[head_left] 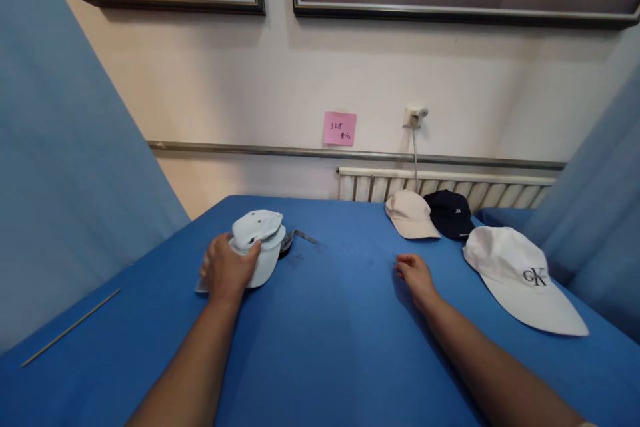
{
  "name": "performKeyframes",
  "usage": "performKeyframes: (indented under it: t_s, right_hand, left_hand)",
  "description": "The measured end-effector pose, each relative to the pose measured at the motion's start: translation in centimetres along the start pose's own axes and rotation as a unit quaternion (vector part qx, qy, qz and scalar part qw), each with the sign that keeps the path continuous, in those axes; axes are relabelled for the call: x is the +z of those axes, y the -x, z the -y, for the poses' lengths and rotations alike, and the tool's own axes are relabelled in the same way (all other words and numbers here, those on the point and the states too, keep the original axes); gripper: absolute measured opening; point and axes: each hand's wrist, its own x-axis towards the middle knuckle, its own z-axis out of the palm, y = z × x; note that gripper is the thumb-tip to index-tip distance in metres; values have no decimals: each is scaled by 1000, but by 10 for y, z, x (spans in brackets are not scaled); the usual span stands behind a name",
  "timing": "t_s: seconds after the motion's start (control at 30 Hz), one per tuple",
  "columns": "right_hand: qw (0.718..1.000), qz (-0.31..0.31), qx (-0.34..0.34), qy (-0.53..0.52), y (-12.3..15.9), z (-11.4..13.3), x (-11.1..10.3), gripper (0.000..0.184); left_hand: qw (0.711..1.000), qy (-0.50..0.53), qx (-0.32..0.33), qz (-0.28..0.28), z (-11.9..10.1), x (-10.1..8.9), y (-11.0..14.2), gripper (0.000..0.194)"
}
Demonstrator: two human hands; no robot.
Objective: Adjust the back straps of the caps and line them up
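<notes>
On the left side of the blue table, my left hand (pixel 227 267) is closed around a pale blue cap (pixel 257 227) with a small dark emblem on its front. This cap sits on top of other headwear; another pale brim shows beneath it, and a dark grey strap (pixel 303 236) sticks out to the right. How many caps are stacked cannot be made out. My right hand (pixel 415 277) hovers at or just over the tabletop right of the middle, its fingers curled together with nothing visible in them. Nearest to it are a cream cap and a white cap.
The cream cap (pixel 411 213) and a black cap (pixel 449 213) lie at the back right. The white cap (pixel 520 273) with dark letters is further forward. A thin stick (pixel 70 328) lies at the left. Behind the blue table (pixel 320 347) are a radiator (pixel 450 180) and wall.
</notes>
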Motion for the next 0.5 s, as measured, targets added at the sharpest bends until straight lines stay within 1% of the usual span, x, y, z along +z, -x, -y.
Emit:
performKeyframes:
  t_s: [0.03, 0.1, 0.17, 0.23, 0.3, 0.37, 0.43, 0.5]
  right_hand:
    - [1000, 13, -3, 5, 3, 0, 1, 19]
    - [999, 34, -9, 18, 4, 2, 2, 16]
    - [998, 50, -15, 35, 3, 3, 1, 15]
    - [996, 67, -25, 55, 1, 3, -1, 13]
    - [993, 85, -40, 78, 0, 2, -2, 12]
    - [988, 101, -60, 105, -1, 1, -3, 11]
    - [981, 114, -83, 134, -1, -1, -3, 10]
    - [972, 125, -106, 166, 0, -2, -4, 9]
  left_hand:
    - [999, -24, -29, 21, 5, -1, -5, 81]
    - [994, -50, -65, 70, 14, -1, -10, 89]
    - [990, -61, -70, 106, 18, 1, -11, 85]
    - [989, -69, -59, 114, 20, 3, -10, 81]
    - [992, -71, -43, 99, 19, 3, -9, 81]
    - [996, -65, -16, 67, 17, 2, -6, 83]
    - [998, -52, 22, 29, 13, 1, -2, 81]
    - [997, -27, 78, -5, 7, 0, 2, 75]
